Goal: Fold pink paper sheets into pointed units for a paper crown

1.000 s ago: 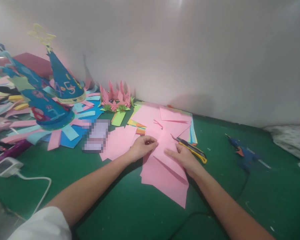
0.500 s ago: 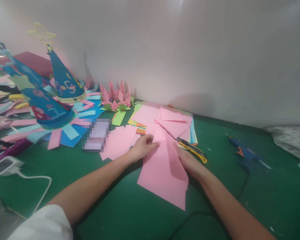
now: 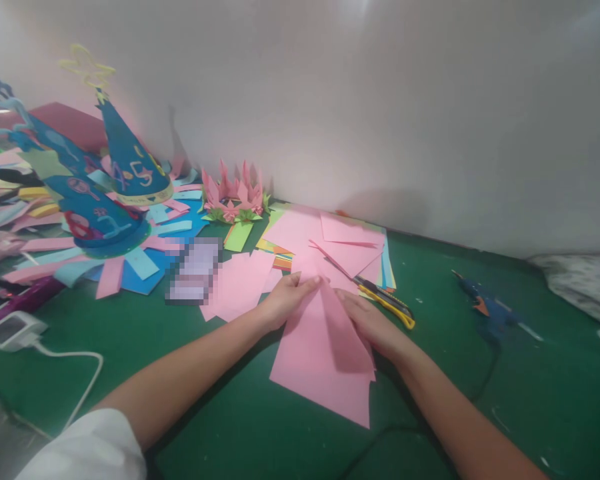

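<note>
Head view: left hand's [image 3: 284,305] fingers pinch the pink sheet [image 3: 314,350], near six o'clock on the worktop [image 3: 240,420]; right hand's [image 3: 373,323] grip cannot be told. Judged step: folding; next move calls for aligned edges.

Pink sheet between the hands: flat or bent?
Bent: the pink sheet rises near the left hand, a shaded slope beside its lit part. Whether it's creased, I cannot tell.

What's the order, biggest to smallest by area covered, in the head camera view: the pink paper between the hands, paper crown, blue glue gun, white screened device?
1. Pink paper, perhaps helped by nearness.
2. Paper crown.
3. Blue glue gun and white screened device: too alike to rank.
</note>
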Motion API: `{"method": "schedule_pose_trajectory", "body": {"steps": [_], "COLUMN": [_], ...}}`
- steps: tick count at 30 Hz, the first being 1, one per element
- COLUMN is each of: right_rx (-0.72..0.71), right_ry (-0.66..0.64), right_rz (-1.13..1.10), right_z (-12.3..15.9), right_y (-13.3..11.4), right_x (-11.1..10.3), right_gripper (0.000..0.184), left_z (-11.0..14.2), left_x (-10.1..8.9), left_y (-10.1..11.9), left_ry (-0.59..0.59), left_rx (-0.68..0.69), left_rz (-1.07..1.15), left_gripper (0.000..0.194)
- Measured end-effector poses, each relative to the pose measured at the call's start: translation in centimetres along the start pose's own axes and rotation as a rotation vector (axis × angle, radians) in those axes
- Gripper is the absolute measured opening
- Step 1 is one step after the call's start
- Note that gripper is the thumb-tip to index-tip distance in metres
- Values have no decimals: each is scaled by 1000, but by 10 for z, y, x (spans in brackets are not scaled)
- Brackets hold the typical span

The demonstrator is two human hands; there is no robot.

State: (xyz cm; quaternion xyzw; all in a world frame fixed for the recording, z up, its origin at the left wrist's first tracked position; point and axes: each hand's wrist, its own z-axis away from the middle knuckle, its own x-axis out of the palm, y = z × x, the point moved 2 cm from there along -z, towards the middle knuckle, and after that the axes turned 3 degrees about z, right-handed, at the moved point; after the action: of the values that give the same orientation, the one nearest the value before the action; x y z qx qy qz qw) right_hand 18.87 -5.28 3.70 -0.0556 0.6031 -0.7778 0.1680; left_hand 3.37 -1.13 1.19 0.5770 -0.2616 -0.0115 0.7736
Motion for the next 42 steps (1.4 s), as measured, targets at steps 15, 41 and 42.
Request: {"method": "schedule_pose_trajectory", "body": {"steps": [15,41,42], "right_rx": [5,112,108], "right_ry": [267,247,246], "right_rz": [-46,-262,-270], "right_z": [-21,-22,-22], "right_y": [10,14,15], "right_x": [-5,-14,-14], "right_gripper": [39,39,40], "left_z": [0,1,0], "left_x": [-7,-10,-11], "left_y": [3,-11,-12], "left_ry": [69,-12,-11], "left_rx": [19,9,9], "left_rz": [-188,-306,-312], "left_gripper": [40,43,43]}}
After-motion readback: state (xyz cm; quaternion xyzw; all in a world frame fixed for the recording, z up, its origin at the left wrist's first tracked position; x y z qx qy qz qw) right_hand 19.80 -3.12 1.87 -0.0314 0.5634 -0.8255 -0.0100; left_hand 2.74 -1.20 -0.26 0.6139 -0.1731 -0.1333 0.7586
